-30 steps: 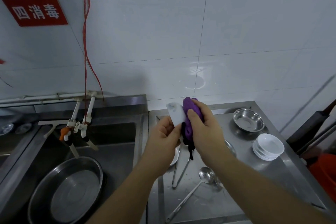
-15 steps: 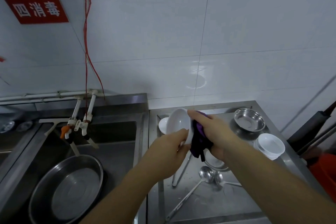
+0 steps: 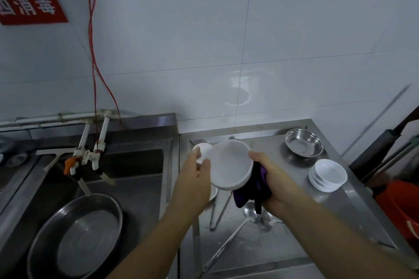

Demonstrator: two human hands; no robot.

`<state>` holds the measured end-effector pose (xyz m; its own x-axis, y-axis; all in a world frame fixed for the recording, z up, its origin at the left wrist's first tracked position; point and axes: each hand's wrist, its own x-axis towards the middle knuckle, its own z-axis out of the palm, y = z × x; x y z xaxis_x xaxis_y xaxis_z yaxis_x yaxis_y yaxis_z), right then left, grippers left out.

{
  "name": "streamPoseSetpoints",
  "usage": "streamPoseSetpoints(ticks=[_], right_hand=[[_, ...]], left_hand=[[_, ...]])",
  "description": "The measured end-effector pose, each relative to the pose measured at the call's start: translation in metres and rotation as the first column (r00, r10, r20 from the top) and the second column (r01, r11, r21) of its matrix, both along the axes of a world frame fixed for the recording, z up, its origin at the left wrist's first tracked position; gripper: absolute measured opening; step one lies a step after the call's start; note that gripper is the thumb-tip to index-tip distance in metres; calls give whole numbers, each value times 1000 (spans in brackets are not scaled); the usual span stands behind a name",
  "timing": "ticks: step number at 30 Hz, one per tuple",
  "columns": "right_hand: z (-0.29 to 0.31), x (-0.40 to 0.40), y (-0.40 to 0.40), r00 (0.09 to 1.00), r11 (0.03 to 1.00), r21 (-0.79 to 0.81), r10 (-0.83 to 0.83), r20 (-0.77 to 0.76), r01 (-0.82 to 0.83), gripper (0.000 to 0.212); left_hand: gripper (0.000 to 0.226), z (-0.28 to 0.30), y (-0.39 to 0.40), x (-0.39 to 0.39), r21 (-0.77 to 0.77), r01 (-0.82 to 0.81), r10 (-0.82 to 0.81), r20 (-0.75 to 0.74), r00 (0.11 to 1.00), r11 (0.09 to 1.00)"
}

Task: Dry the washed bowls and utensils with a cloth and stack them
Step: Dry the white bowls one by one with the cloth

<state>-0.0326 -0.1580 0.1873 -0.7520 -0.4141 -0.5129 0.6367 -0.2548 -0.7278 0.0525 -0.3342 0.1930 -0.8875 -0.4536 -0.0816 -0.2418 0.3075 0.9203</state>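
Observation:
A white bowl point(image 3: 230, 165) is held tilted above the steel counter point(image 3: 260, 249), its inside facing me. My left hand point(image 3: 195, 179) grips its left rim. My right hand point(image 3: 272, 181) holds a purple cloth point(image 3: 251, 190) against the bowl's right and under side. A stack of white bowls point(image 3: 327, 174) stands at the right of the counter, a steel bowl point(image 3: 303, 145) behind it. Another white bowl point(image 3: 203, 147) peeks out behind my left hand. Steel ladles point(image 3: 250, 214) and tongs point(image 3: 217, 210) lie below the hands.
A sink point(image 3: 127, 179) at the left holds a large steel basin point(image 3: 77, 235), with two taps point(image 3: 90, 154) above it. A red cord point(image 3: 93, 52) hangs down the tiled wall. An orange bucket point(image 3: 403, 206) and dark handles point(image 3: 390, 142) stand right of the counter.
The bowl has turned from edge-on to open side facing me and dropped lower. The cloth has gone from the top rim to the bowl's right underside.

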Motion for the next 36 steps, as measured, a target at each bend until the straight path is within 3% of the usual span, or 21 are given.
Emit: streamPoseSetpoints(ticks=[2,3,5,8,16,22,28,36], right_hand=[[-5,2,6,1000,1000,-8,-7,25,7,46],[-6,3,9,1000,1000,-13,-9,27,10,41],[-10,5,17,1000,1000,-7,-16,5,16,32],[-17,4,35,998,997,36,-64,-17,65,24],[-40,-13,105,977,966,146,-213,-17,214,40],[-70,-36,165,910,839,355,-400,-111,412,36],[-93,-74,248,889,760,467,-430,-158,451,37],[-119,-136,357,930,802,486,-359,-72,347,35]], left_hand=[[26,-3,4,-5,419,-73,17,137,990,905],[21,-5,6,-6,535,-114,29,166,986,837],[18,-11,11,-9,610,-150,51,176,983,778],[18,-22,25,-16,646,-146,39,177,983,749],[20,-43,78,-48,669,-94,-54,197,979,738],[19,-60,137,-77,640,-54,-139,248,959,767],[16,-81,215,-124,655,-79,-185,323,928,751],[19,-122,316,-188,670,-172,-184,426,886,723]])
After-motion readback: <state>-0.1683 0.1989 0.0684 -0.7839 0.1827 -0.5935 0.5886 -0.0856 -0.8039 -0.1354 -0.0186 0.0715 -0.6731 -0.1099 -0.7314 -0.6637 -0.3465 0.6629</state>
